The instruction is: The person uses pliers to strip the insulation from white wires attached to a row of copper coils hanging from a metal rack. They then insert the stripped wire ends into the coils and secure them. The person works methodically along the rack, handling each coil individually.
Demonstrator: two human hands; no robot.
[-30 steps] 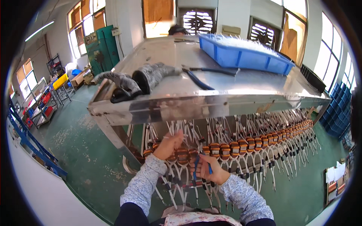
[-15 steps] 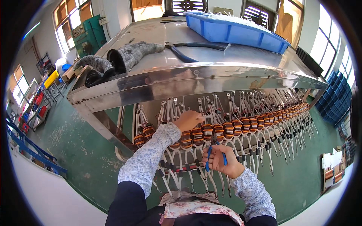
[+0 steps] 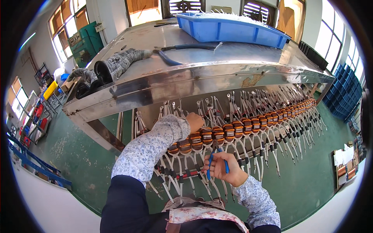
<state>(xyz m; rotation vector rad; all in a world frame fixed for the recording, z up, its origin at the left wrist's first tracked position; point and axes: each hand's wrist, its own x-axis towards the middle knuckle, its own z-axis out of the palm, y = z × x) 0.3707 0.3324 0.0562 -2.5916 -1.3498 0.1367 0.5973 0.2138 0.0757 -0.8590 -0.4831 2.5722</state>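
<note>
Two sides now engaged: right hand (image 3: 232,170) holds pliers (image 3: 210,167) before the coil row (image 3: 218,134). Left hand (image 3: 195,122) dips behind it, grip unseen.

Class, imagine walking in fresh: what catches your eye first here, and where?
Probably the long row of orange-and-black coils, running below the front edge of the metal table. Next, the bright blue tray of thin white strips on that table. In the lower middle, the right hand holds blue-handled pliers.
</note>
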